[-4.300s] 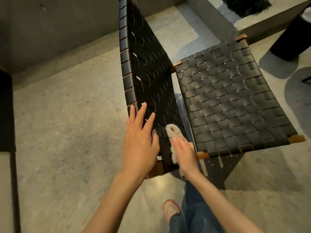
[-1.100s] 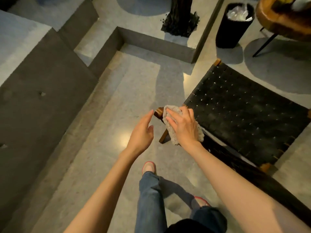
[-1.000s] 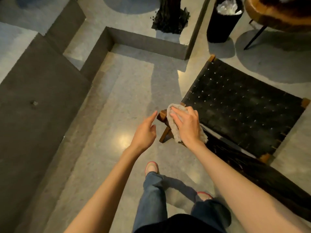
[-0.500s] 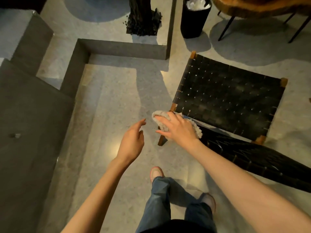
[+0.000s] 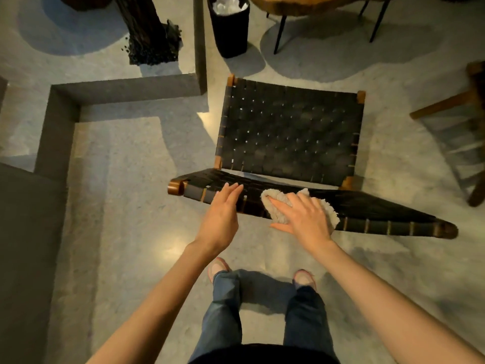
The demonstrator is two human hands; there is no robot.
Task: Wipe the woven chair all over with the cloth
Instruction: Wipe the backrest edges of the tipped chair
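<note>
Head view: at frame centre the right hand point(image 5: 304, 219), fingers straight, is pressing the fluffy cloth point(image 5: 275, 206) flat onto the backrest point(image 5: 380, 214) of the woven chair point(image 5: 288, 132). The backrest's top edge is running left to right. The left hand point(image 5: 223, 214), open and holding nothing, is reaching just left.

Cloth point(image 5: 276, 206) sits on backrest of chair point(image 5: 288, 132) under R hand point(image 5: 307, 219), w/ L hand point(image 5: 220, 219) just left; bin point(image 5: 232, 30) & table point(image 5: 301, 3) behind.
</note>
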